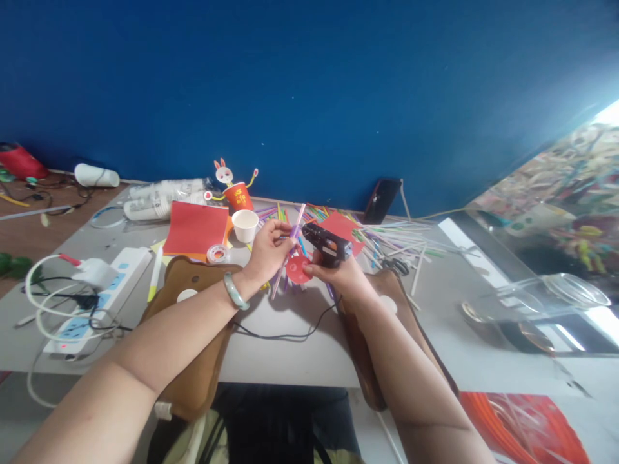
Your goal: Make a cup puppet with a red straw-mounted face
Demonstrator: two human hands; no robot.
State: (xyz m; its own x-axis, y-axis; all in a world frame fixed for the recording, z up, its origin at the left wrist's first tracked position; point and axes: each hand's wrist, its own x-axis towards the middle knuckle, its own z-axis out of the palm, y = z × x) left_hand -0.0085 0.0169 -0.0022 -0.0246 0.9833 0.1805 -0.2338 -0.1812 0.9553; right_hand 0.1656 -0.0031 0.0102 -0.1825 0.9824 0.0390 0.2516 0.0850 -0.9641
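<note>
My left hand [271,250], with a pale green bangle [235,291] at its wrist, pinches a light purple straw [298,220] that stands tilted over the table. My right hand [338,270] is wrapped round a black glue gun [325,243] whose nozzle points left, toward the straw. A red paper disc [298,269] sits at the thumb of my right hand, just below the glue gun. Behind the hands lie many coloured straws [387,233]. A white paper cup [245,225] stands left of them, near a red cup [238,196] with a rabbit figure.
Red paper [196,229] and a tape roll [217,253] lie at the left, beyond a power strip [104,303]. Brown pads [200,322] are under both forearms. A black cable [285,337] crosses the front. Scissors [396,265], a phone [383,201] and a clear container [527,298] are at right.
</note>
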